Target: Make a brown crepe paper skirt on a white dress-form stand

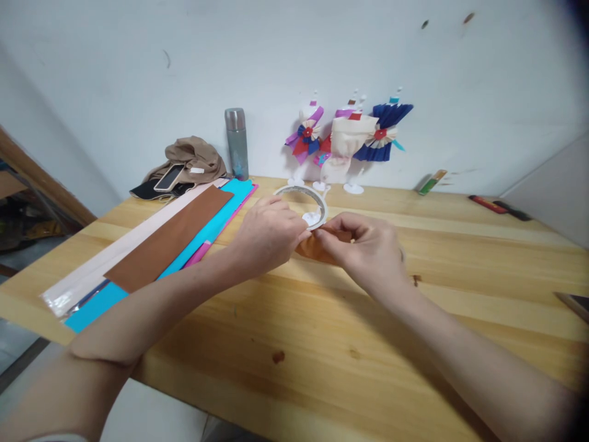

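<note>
My left hand (271,233) is closed around the near-left side of a roll of white tape (323,205), which is held upright above the table. Close by, my right hand (368,245) pinches a piece of brown paper (317,250) just under the roll. The paper lies partly behind my fingers, so its full shape is hidden. Both hands nearly meet where the tape touches the paper. I cannot make out whether a strip of tape is pulled off.
Sheets of brown (170,239), blue and pink paper lie at left. Behind them are a bunched cloth (197,156), a phone (169,177) and a flask (237,147). Dressed paper figures (352,144) stand along the wall. A green glue stick (431,183) and a red marker (488,204) lie right.
</note>
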`<state>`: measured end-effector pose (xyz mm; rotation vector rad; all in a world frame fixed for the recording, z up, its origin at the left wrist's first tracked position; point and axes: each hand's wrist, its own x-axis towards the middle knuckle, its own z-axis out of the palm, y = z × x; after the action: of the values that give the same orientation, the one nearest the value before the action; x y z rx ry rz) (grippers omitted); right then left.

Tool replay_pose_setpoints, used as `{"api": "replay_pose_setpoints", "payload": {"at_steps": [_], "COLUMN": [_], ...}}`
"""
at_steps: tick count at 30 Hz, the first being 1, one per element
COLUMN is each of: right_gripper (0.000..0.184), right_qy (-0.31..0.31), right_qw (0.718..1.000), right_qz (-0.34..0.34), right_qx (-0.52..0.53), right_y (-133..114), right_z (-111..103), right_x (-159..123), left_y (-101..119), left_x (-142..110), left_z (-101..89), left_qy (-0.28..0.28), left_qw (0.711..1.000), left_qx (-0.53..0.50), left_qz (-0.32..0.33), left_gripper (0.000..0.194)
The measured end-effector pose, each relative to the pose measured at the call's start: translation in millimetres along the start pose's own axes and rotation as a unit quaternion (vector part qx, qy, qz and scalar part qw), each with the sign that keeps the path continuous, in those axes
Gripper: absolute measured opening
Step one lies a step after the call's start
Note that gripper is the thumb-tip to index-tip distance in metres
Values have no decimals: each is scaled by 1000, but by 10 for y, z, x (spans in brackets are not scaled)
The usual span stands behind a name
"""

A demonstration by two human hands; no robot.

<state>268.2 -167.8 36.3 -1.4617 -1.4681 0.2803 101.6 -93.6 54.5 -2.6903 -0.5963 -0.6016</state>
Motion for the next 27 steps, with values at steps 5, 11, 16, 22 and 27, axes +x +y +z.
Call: {"api": "replay_pose_setpoints", "payload": {"at_steps": [5,11,16,22,27], "right_gripper": [18,19,16,15,19], "right_qy": [25,40,14,-9,-10], "right_qw": [992,994,998,999,999], "right_qz": [-107,-83,-57,-38,-16], "right_qx": [-69,-62,-28,17,34], "right_y": [8,-8,-22,-25,7], "right_z": [0,-60,-59,-38,-39], "right_x": [-14,24,40,51,77], "left_y": [-20,-88,-91,-77,-89], "left_x": [26,30,35,35,23], "left_z": [-22,-51,-52,-66,-55], "left_qy": [-11,-1,-9,-27,-7], "left_qw": [999,997,998,996,997], "left_qx": [-35,-66,-64,-80,-79], "left_qz": [-25,-29,-27,-29,-16], "left_gripper": [30,42,43,43,43]}}
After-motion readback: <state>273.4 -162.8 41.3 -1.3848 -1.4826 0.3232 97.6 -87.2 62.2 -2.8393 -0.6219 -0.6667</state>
